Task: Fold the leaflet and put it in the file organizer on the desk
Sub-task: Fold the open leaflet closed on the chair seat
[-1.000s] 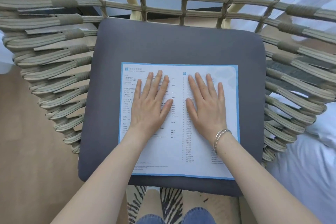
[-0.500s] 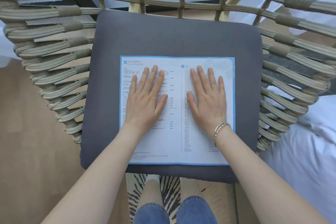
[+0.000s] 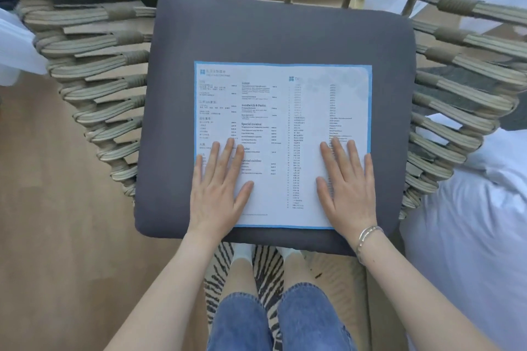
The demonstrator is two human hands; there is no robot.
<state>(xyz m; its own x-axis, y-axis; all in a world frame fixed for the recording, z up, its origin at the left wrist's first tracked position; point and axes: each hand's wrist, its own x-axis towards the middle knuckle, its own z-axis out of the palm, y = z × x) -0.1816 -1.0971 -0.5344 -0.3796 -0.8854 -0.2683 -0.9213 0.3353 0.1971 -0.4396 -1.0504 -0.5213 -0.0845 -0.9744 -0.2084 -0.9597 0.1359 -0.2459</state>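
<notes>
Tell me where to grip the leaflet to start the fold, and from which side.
Grip the leaflet at its near corners, coming from the near edge. It lies flat and open on the grey cushion, so only the edges offer a pinch. The left hand and right hand already rest flat over those corners; sliding thumbs under there is probably easiest.

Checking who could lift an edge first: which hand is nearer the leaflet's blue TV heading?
Right. The right hand lies flat below the TV heading on the leaflet; the left hand rests at the opposite lower corner.
</notes>
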